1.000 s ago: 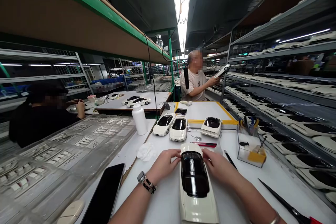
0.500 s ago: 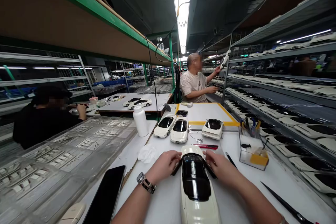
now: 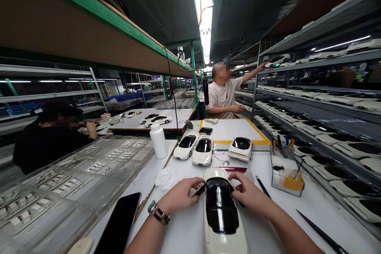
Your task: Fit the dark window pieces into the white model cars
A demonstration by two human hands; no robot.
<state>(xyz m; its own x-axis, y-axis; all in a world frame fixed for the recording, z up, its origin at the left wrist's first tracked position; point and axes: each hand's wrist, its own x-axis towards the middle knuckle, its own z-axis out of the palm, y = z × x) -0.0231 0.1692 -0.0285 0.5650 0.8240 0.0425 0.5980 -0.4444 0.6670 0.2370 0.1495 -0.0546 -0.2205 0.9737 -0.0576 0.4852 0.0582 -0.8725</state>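
A white model car [image 3: 212, 222] with a black roof and windows lies lengthwise in front of me on the white worktop. Dark panels that look like its opened doors stick out on both sides. My left hand [image 3: 187, 193] has its thumb and fingers closed around the left door [image 3: 199, 191]. On the other side, the curled fingers of my right hand [image 3: 249, 192] pinch at the right door [image 3: 241, 204], which they partly hide. Beyond the car lie a red tool [image 3: 235, 169] and a crumpled white tissue [image 3: 166, 178].
Finished-looking model cars [image 3: 203, 151] stand farther back, beside a white bottle [image 3: 158, 141]. At left are a phone [image 3: 120, 224] and clear part trays [image 3: 98, 182]. Black tweezers [image 3: 321, 232] and a tool box [image 3: 287, 174] sit at right. A co-worker [image 3: 222, 95] reaches toward a shelf.
My left hand has shifted slightly and its fingers spread more over the door. My right fingers have moved closer against the car's side. The co-worker has put a model car on the shelf.
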